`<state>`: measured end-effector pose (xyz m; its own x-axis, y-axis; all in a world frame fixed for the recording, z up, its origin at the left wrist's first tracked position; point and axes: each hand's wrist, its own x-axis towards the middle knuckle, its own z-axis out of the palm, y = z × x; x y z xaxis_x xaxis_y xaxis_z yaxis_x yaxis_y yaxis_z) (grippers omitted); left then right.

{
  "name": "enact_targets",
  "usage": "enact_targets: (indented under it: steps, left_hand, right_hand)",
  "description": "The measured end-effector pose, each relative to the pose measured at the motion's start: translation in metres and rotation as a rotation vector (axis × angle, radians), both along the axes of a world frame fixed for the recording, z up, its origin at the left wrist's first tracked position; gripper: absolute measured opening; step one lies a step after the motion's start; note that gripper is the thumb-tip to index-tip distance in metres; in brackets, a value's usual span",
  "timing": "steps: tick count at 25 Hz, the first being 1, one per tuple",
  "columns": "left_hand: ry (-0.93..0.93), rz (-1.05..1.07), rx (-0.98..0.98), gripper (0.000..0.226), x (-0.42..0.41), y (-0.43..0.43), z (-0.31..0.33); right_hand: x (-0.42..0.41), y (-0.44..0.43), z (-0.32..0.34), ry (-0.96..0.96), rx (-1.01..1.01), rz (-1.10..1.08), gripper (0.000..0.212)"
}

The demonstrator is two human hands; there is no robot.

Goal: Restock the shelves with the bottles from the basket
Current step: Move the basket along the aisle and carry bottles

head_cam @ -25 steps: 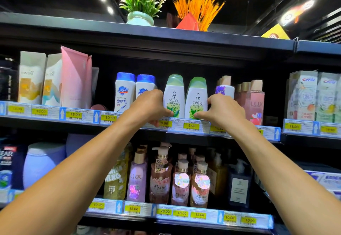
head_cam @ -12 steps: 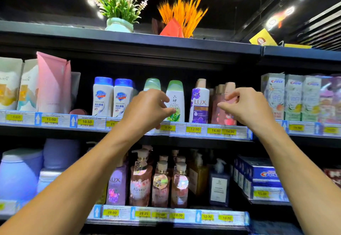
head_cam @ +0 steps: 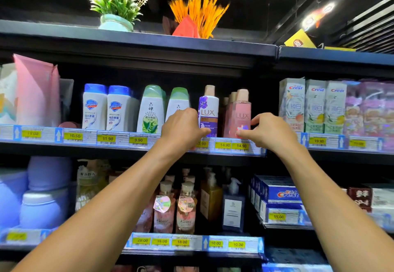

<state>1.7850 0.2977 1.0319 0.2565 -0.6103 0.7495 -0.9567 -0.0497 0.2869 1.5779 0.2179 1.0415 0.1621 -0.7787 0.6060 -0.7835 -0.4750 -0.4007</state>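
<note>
Presently I log, on the upper shelf, left to right: two blue-capped Safeguard bottles, two green-capped herbal bottles, one purple LUX bottle, one pink LUX bottle fronting its row, then Crest cartons. All stand upright behind the price rail. Left hand: fingers curled together before the right green-capped bottle, thumb tip at the purple LUX bottle's base; I cannot tell whether it grips. Right hand: thumb and forefinger pinch the pink LUX bottle's lower right corner.
</note>
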Motion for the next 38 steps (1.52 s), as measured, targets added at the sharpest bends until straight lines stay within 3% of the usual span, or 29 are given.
enact_targets:
  steps: [4, 20, 38]
  left_hand:
    - [0.032, 0.041, 0.003, 0.035, -0.005, -0.005, 0.000]
    - [0.242, -0.038, 0.216, 0.028, -0.015, -0.001, 0.021]
    - [0.251, -0.055, 0.207, 0.027, -0.016, -0.008, 0.019]
  right_hand:
    - [-0.002, -0.005, -0.001, -0.002, -0.011, 0.029, 0.044]
    - [0.000, -0.019, 0.016, 0.125, 0.012, 0.074, 0.051]
    - [0.009, -0.033, 0.015, 0.127, 0.004, 0.055, 0.058]
